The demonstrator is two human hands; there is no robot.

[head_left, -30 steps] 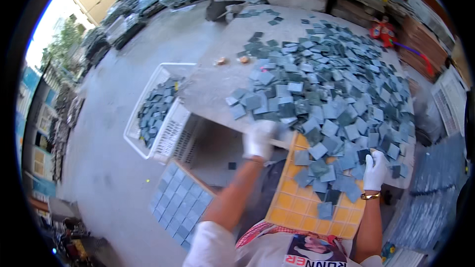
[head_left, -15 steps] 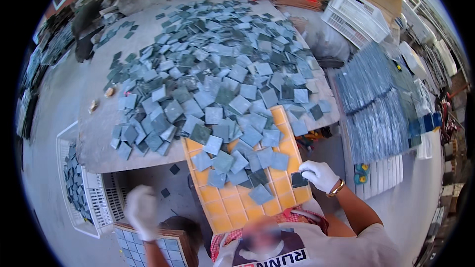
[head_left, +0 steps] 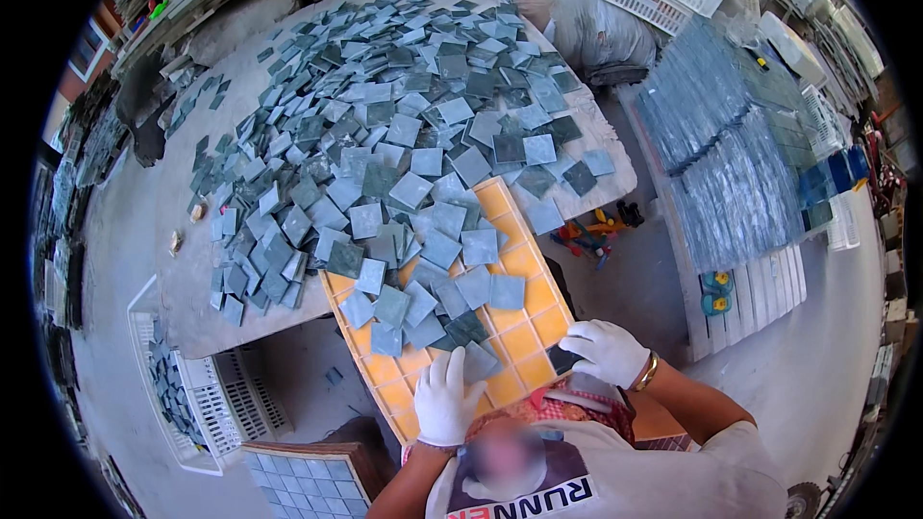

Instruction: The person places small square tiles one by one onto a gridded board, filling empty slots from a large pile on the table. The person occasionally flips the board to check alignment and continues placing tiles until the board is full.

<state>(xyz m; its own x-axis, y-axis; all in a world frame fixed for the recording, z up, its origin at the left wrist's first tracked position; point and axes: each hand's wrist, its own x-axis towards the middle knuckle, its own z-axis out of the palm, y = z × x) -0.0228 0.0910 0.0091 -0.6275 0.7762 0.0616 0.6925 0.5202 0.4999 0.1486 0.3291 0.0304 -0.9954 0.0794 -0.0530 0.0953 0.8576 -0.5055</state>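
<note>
L hand (head_left: 447,404), white-gloved, is over the lower-L part of the yellow grid board (head_left: 543,332), fingers spread, tips at a gray tile (head_left: 481,361); can't tell if it's pinched or just touched. R hand (head_left: 608,354), also gloved, grips a dark tile (head_left: 562,359) at the board's lower-R edge, fingers bent over it, so part of the tile's hidden. Prob. best w/ L: take one pc by its edges, w/o dragging neighbors. W/ R: keep the dark tile flat & square to the ridges btw cells, fingertips off the ridge so it doesn't tip or catch. Other stuff, L to R: white crate (head_left: 236,404) w/ small tiles in it, blue-gray tiled panel (head_left: 298,481) just beside it, then the table (head_left: 192,279) w/ small brown lumps (head_left: 197,211) nr its L side. Big tile heap (head_left: 385,106) covers most of the table & spills onto the board's far end; loose tiles (head_left: 392,306) overlap there at odd angles, hiding many cells – main obstacle, I'd say. Further R: toys (head_left: 596,231) below the table edge, plastic-wrapped stack (head_left: 735,202) on slats, well apart from both hands, so prob. no bother.
</note>
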